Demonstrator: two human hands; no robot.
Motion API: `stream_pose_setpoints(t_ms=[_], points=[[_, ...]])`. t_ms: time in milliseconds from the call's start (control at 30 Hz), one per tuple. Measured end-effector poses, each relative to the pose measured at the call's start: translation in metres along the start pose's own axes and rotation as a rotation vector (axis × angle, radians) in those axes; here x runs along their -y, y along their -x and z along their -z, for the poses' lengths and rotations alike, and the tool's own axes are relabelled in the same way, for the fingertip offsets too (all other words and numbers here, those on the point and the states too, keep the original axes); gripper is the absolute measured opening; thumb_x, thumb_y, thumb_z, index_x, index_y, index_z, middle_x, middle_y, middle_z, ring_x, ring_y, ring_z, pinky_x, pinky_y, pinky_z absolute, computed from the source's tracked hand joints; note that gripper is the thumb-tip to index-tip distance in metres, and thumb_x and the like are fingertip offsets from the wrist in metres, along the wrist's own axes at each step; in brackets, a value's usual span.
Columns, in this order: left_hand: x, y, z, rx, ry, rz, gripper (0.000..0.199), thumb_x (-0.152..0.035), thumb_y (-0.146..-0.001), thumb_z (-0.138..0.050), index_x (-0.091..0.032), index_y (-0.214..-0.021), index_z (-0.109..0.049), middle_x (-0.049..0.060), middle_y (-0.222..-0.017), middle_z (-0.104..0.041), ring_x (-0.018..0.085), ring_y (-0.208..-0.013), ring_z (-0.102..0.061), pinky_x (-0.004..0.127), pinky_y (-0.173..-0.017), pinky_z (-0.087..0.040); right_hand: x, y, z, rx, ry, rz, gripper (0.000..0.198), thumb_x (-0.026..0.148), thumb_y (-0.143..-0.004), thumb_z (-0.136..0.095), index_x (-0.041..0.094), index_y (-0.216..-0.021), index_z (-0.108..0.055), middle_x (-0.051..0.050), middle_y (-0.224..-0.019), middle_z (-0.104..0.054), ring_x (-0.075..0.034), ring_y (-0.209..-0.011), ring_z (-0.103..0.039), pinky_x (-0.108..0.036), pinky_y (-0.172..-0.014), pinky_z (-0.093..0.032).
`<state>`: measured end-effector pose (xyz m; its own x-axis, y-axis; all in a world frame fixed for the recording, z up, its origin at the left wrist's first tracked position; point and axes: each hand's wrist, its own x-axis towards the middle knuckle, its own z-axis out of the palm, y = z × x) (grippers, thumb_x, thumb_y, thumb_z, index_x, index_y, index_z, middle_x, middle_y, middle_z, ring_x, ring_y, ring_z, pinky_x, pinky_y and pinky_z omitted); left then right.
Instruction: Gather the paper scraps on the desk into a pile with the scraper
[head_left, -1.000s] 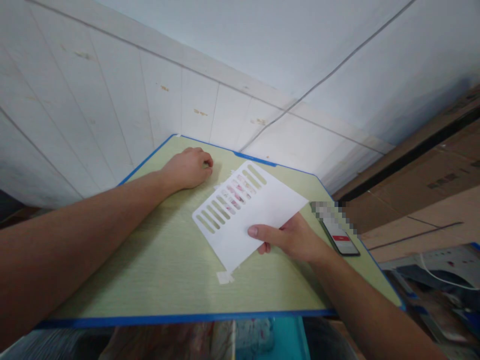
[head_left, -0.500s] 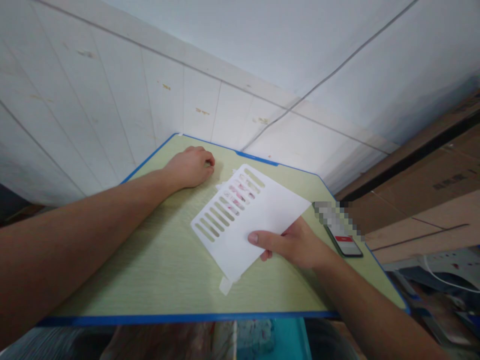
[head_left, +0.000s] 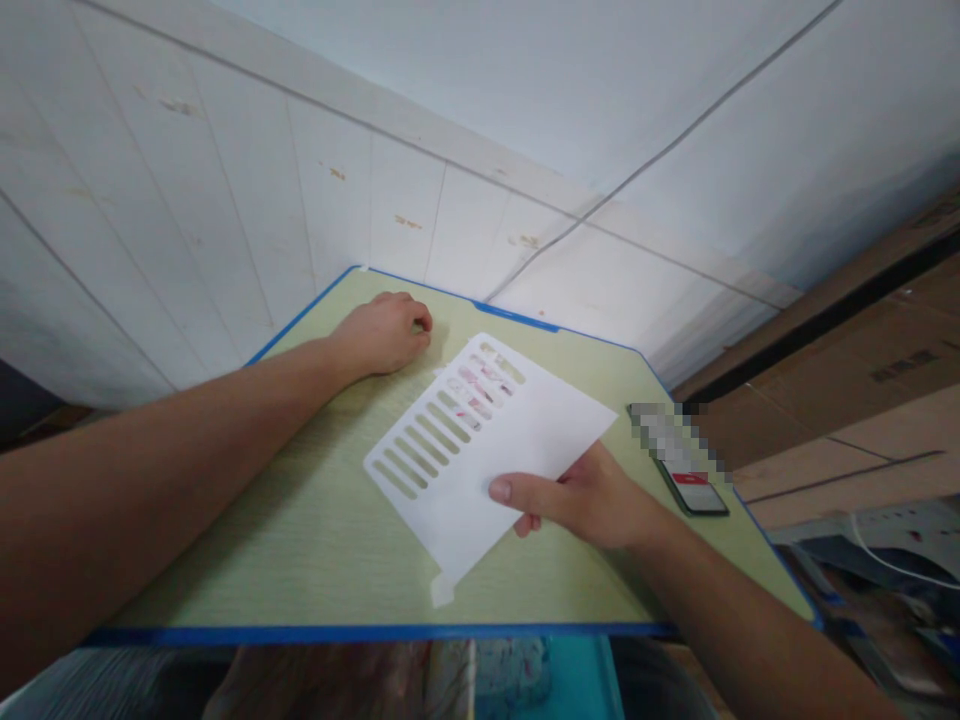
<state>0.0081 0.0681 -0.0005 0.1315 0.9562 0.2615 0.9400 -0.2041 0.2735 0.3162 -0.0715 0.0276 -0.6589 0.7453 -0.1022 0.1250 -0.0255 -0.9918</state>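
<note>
My right hand grips a white slotted card by its near right edge, thumb on top and fingers underneath. The card is tilted over the table, with a row of rounded slots along its far left side. Through some slots shows a pink-and-white printed piece; the rest of that piece is hidden. A small whitish translucent tab sticks out below the card's near corner. My left hand rests on the table beyond the card, its fingers loosely curled with nothing visible in them.
The pale green table has a blue rim. A phone, partly pixelated, lies at the right side. White panelled wall stands behind, with a grey cable. Cardboard leans at right; a teal tray sits below the front edge.
My right hand has shifted the slotted card slightly left and toward me, and the card's tilt has changed a little. My left hand has stayed in place.
</note>
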Motion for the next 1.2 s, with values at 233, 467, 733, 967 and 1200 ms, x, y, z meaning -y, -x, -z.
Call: stream_pose_setpoints(t_ms=[233, 467, 733, 967, 1200], points=[[0.001, -0.001, -0.001, 0.003, -0.006, -0.003, 0.039, -0.044, -0.106, -0.061, -0.029, -0.125, -0.091, 0.014, -0.144, -0.086, 0.038, -0.147, -0.073, 0.05, -0.129, -0.059, -0.003, 0.0, -0.005, -0.011, 0.006, 0.011, 0.047, 0.049, -0.088, -0.114, 0.02, -0.103, -0.08, 0.0, -0.081, -0.079, -0.014, -0.059, -0.07, -0.025, -0.053, -0.064], [0.002, -0.001, 0.0, 0.021, 0.002, 0.003, 0.037, -0.043, -0.105, -0.062, -0.031, -0.125, -0.091, 0.013, -0.142, -0.085, 0.037, -0.148, -0.073, 0.048, -0.13, -0.057, -0.003, 0.001, -0.01, 0.079, -0.037, -0.012, 0.048, 0.049, -0.088, -0.114, 0.019, -0.109, -0.083, -0.002, -0.086, -0.083, -0.014, -0.06, -0.072, -0.023, -0.052, -0.063], [0.003, -0.002, -0.001, 0.016, -0.02, -0.013, 0.039, -0.04, -0.103, -0.061, -0.03, -0.127, -0.091, 0.013, -0.143, -0.086, 0.037, -0.147, -0.072, 0.049, -0.13, -0.058, -0.003, 0.003, -0.016, 0.164, -0.067, -0.033, 0.044, 0.045, -0.088, -0.114, 0.019, -0.103, -0.082, 0.001, -0.076, -0.078, -0.013, -0.057, -0.069, -0.02, -0.051, -0.058], [0.003, -0.002, -0.002, -0.002, 0.012, -0.016, 0.043, -0.046, -0.102, -0.062, -0.028, -0.125, -0.093, 0.014, -0.14, -0.087, 0.038, -0.143, -0.075, 0.052, -0.128, -0.06, -0.01, -0.007, -0.004, -0.155, -0.001, 0.052, 0.047, 0.056, -0.089, -0.108, 0.022, -0.087, -0.076, 0.002, -0.063, -0.071, -0.014, -0.05, -0.062, -0.024, -0.046, -0.057], [0.002, -0.001, -0.002, -0.019, 0.007, -0.011, 0.043, -0.047, -0.102, -0.062, -0.027, -0.125, -0.093, 0.013, -0.143, -0.087, 0.039, -0.146, -0.074, 0.05, -0.129, -0.059, -0.019, -0.005, 0.007, -0.247, 0.023, 0.131, 0.041, 0.053, -0.093, -0.103, 0.021, -0.087, -0.077, 0.0, -0.064, -0.071, -0.014, -0.047, -0.059, -0.026, -0.042, -0.055]])
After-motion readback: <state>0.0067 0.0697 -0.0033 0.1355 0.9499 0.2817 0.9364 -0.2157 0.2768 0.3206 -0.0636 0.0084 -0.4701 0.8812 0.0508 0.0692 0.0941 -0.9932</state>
